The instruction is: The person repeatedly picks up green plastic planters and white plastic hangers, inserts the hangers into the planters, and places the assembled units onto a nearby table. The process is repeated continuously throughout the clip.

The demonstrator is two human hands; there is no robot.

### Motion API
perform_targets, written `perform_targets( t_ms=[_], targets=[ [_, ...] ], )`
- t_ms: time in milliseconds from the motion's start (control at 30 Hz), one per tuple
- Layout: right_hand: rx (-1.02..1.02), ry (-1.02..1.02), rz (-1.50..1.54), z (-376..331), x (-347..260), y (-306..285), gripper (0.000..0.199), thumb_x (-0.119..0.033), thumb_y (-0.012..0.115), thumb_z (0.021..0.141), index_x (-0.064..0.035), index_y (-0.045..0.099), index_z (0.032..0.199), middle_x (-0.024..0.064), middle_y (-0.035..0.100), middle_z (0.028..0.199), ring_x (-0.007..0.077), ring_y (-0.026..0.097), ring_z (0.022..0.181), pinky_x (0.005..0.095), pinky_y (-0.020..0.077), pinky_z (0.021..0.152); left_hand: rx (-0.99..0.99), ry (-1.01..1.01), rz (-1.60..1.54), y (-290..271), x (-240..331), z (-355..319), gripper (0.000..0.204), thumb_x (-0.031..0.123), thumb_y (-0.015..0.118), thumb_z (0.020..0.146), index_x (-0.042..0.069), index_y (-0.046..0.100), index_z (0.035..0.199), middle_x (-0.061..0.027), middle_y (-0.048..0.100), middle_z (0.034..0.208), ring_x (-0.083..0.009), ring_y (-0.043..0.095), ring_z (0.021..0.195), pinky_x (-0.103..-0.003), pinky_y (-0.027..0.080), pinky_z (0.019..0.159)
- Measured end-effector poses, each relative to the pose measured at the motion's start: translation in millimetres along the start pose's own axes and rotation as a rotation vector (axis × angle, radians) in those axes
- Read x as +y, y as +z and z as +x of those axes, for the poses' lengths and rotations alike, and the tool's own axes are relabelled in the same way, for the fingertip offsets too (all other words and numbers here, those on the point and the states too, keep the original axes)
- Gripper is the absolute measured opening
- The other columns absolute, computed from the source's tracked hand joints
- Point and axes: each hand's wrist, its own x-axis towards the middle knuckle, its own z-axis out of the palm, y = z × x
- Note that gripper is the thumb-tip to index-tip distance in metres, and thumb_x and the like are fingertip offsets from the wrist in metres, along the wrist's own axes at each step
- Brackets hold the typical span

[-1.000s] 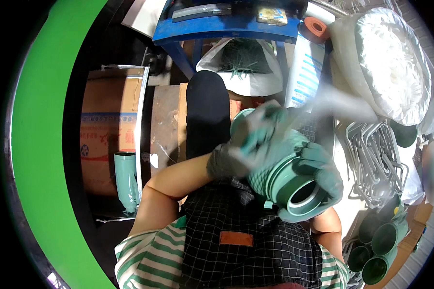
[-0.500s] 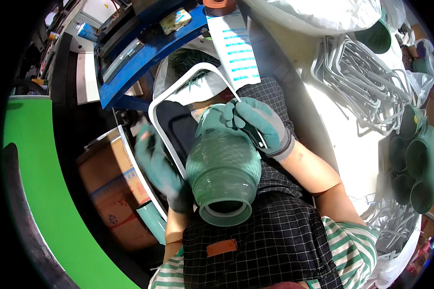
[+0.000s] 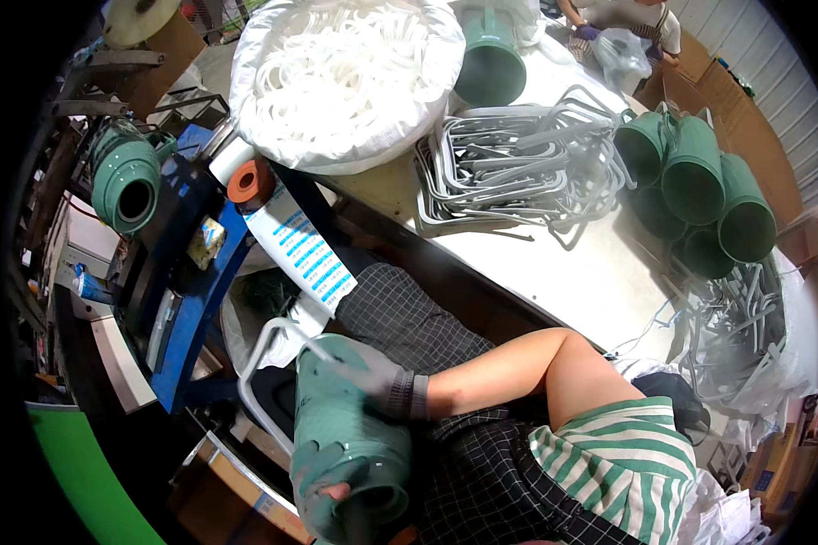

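Observation:
A green ribbed plastic container (image 3: 323, 413) with a round mouth lies tilted at my lap, its mouth toward my body. A bent white handle (image 3: 256, 363) loops beside its far left side. My left hand (image 3: 323, 486), in a green and grey glove, wraps the container near its mouth, a bare fingertip showing. My right hand (image 3: 368, 368), gloved alike, lies against the container's far end, beside one end of the handle. It is blurred and its fingers are mostly hidden, so I cannot make out what they grip.
A white sack of white plastic rings (image 3: 345, 82) stands at the table's far end. Grey bent handles (image 3: 518, 168) are piled on the white table (image 3: 518, 263). Green containers (image 3: 691, 182) lie to the right. A label strip (image 3: 300, 250) hangs off a blue stand (image 3: 200, 318). A co-worker (image 3: 645, 27) sits beyond.
My view has swung right. My left hand has come from beside the container onto it near its mouth. My right hand has shifted from gripping the handle's end to the container's far end.

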Motion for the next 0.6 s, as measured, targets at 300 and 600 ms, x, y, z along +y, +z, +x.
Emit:
perform_targets(
  t_ms=[300,600],
  targets=[
    [0.059,-0.411,-0.245,6,-39,-19,0.070,-0.030,0.078,0.091,-0.0027,0.048,0.148,0.0202,0.055,0.141,0.0353,0.053,0.134,0.0462,0.0404,0.116,-0.448,0.141,-0.461,-7,26,140,0.030,0.022,0.062,0.099,-0.006,0.068,0.104,-0.0230,0.073,0.100,-0.0327,0.071,0.086,-0.047,0.055,0.077],
    [-0.227,0.237,0.753,-31,-67,-140,0.048,-0.026,0.056,0.109,0.0023,0.053,0.147,0.0156,0.060,0.143,0.0235,0.060,0.131,0.0383,0.0464,0.114,-0.469,-0.077,0.082,-1,0,158,0.051,0.038,0.052,0.106,-0.004,0.057,0.134,-0.0233,0.067,0.126,-0.0312,0.066,0.110,-0.046,0.051,0.100]
  ],
)
